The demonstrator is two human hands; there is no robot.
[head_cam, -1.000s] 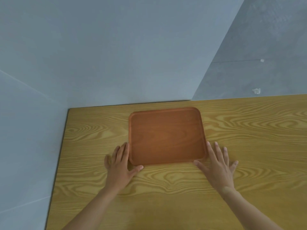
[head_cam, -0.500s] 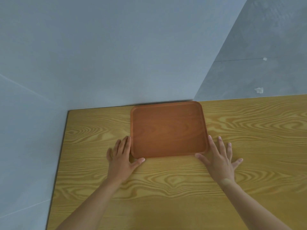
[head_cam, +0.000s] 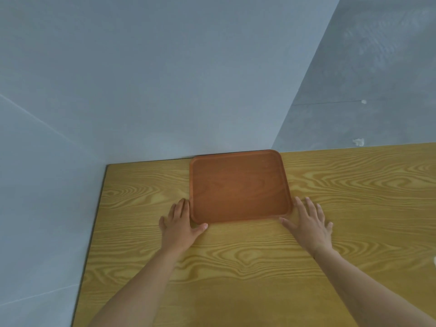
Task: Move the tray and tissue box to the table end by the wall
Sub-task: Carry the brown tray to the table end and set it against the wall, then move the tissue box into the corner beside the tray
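A reddish-brown wooden tray [head_cam: 238,187] with rounded corners lies flat on the table, its far edge against the wall. My left hand [head_cam: 179,224] rests flat on the table at the tray's near-left corner, fingers along its left side and thumb by the near edge. At the near-right corner my right hand [head_cam: 309,223] lies flat with fingers spread, thumb close to the tray's near edge. Neither hand grips anything. The tissue box is out of view.
The yellow wood-grain table [head_cam: 236,267] ends at the left against a pale grey wall [head_cam: 141,79]. Grey floor [head_cam: 365,90] shows beyond the far edge at the right. A small white thing [head_cam: 434,260] peeks in at the right frame edge.
Both hands have slid the tray away from me until its far edge reached the wall. The hands stayed at its near corners and moved with it.
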